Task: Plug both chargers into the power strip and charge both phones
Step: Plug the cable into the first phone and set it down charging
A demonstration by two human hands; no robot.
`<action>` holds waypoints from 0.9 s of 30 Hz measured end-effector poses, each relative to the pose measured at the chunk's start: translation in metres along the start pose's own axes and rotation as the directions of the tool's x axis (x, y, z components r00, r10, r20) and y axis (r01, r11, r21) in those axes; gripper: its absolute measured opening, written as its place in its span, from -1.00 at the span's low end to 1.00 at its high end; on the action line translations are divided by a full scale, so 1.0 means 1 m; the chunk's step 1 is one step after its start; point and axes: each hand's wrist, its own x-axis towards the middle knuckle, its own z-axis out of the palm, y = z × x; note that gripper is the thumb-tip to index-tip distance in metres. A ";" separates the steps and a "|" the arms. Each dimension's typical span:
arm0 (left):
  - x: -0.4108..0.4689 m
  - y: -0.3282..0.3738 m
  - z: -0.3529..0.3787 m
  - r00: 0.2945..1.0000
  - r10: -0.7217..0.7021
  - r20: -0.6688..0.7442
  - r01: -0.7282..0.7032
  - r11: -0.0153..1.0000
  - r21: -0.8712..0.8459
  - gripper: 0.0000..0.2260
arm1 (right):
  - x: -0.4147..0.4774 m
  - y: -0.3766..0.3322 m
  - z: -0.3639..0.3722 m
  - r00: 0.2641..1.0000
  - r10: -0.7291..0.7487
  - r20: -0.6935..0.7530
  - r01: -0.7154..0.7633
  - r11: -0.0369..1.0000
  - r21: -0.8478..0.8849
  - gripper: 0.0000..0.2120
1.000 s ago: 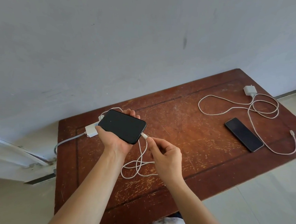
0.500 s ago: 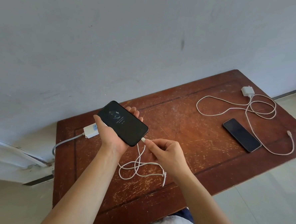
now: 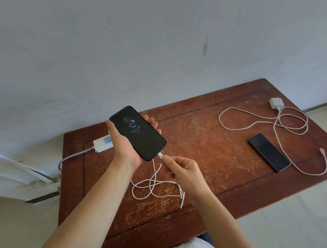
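My left hand holds a black phone above the table, screen up and lit with a faint picture and text. My right hand pinches the white connector at the phone's lower end. Its white cable hangs in loops onto the table. A white power strip lies at the back left, partly hidden by my left hand. A second black phone lies flat at the right, screen dark. Beside it lies a second white charger with its loose cable, plugged into nothing.
The worn brown wooden table stands against a pale grey wall. The strip's grey cord runs off the left edge toward the floor. Pale floor tiles show right of the table.
The phone in my left hand has lifted and tilted more upright, and its screen has lit up. My right hand stays pinched on the connector at its lower end.
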 end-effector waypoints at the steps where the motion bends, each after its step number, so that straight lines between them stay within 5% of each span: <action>1: 0.000 -0.001 -0.001 1.000 -0.004 -0.006 0.004 1.000 -0.001 -0.17 | 0.001 0.001 0.001 1.000 0.014 0.001 -0.014 1.000 0.013 -0.67; 15: 0.003 -0.003 0.000 0.996 -0.081 -0.045 0.080 0.997 -0.022 -0.17 | 0.006 0.000 0.004 1.000 -0.020 -0.014 0.019 0.999 -0.050 -0.69; 19: 0.001 -0.002 -0.002 0.991 -0.119 -0.054 0.118 0.993 -0.022 -0.18 | 0.010 -0.006 -0.002 0.999 0.010 -0.046 -0.005 0.994 0.108 -0.74; 27: 0.000 -0.004 -0.007 0.989 -0.146 -0.034 0.146 0.989 0.006 -0.23 | 0.015 -0.006 -0.001 0.997 0.053 -0.055 -0.044 0.987 0.158 -0.77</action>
